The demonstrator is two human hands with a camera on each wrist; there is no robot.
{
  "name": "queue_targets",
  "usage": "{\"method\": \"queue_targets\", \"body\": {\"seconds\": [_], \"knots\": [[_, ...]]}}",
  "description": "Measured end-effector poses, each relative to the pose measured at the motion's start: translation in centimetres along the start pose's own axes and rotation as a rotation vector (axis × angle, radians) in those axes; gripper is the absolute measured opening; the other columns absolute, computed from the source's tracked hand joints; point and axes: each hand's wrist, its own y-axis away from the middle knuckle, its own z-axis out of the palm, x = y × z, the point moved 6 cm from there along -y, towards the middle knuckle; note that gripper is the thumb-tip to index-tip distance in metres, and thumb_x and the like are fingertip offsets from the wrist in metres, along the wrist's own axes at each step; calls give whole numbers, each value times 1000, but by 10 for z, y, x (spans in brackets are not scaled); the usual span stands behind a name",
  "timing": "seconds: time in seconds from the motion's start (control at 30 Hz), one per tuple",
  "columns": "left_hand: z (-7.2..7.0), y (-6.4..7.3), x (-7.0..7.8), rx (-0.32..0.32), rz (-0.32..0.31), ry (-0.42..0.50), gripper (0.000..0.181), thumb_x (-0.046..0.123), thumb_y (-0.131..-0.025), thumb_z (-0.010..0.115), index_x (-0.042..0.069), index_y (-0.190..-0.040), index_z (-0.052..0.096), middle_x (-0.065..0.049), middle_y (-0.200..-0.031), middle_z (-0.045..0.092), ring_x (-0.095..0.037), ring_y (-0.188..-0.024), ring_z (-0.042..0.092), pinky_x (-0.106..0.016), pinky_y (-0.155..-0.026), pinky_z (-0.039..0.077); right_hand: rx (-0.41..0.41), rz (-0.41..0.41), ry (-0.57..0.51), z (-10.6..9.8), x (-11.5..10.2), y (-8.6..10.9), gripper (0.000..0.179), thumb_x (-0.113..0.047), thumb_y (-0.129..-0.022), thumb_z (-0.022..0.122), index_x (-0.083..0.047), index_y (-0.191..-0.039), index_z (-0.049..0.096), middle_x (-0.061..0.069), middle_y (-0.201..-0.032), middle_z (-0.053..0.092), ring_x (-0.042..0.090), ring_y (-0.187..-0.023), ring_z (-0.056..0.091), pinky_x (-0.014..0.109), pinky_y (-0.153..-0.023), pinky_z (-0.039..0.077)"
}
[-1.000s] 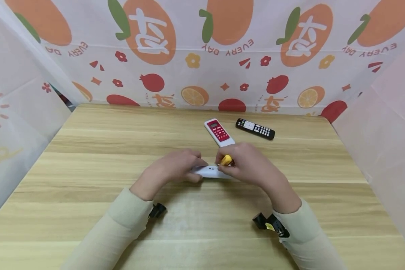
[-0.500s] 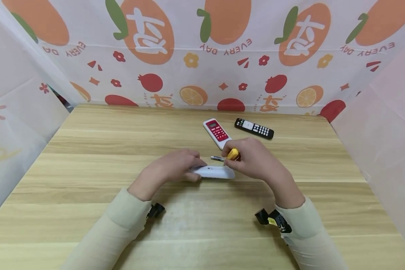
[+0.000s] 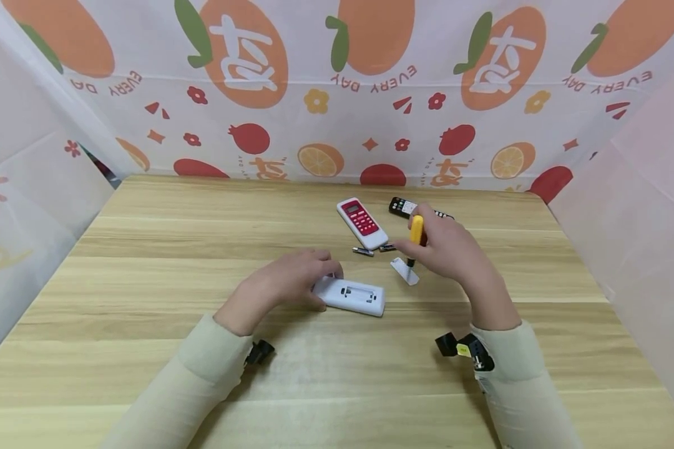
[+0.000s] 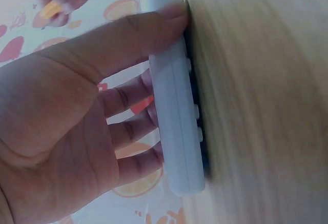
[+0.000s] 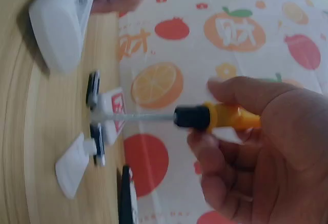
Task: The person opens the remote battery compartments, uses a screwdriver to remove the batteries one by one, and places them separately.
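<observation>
My left hand (image 3: 283, 280) holds a white remote control (image 3: 337, 298) by its left end, thumb on the near edge and fingers on the far one. The remote lies buttons down, its back showing a bare battery compartment. In the left wrist view the buttons face the wood. My right hand (image 3: 452, 249) grips a screwdriver (image 3: 417, 229) by its yellow handle, shaft downward. In the head view the shaft overlaps a small white battery cover (image 3: 399, 267) lying right of the remote. One battery (image 3: 362, 251) and another battery (image 3: 387, 247) lie just beyond.
Behind the batteries lies a white remote with a red face (image 3: 362, 221). A black remote (image 3: 400, 206) sits at the back right, partly hidden by my right hand. A fruit-print cloth (image 3: 342, 125) hangs along the wooden table's (image 3: 202, 218) far edge.
My right hand has moved right and away from the white remote with the screwdriver. The battery cover now lies off the remote, which has tipped flatter, showing its compartment.
</observation>
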Motion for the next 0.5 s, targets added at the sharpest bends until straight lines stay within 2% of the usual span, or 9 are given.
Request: {"method": "queue_targets", "body": {"seconds": [0.1,0.27,0.33,0.5], "knots": [[-2,0,1,6,-7,3,52,26,-75,89,20,-120,65,0,-111,62,-19,-97,56,-38,-90,48,-76,101,42,4,19,-3,36,-30,-88,63,-10,-114,46,10,-81,57,24,-67,54,32,-60,44],[-2,0,0,12,-28,-1,53,25,-74,89,21,-121,65,-1,-114,62,-19,-100,55,-39,-93,48,-207,228,103,15,48,-5,48,-27,-88,61,-4,-127,44,13,-89,59,26,-75,57,36,-65,45],[-1,0,0,17,-29,-6,52,25,-75,89,21,-121,65,-1,-114,62,-20,-101,55,-39,-94,48,-228,251,116,19,58,-7,48,-27,-88,62,-4,-127,45,13,-92,60,27,-79,56,37,-69,45],[1,-1,0,21,-33,-1,53,25,-74,89,21,-121,64,-2,-116,62,-21,-103,55,-40,-95,47,-219,307,100,27,79,-10,37,-29,-89,69,-7,-113,52,13,-95,60,26,-81,57,34,-67,45]]}}
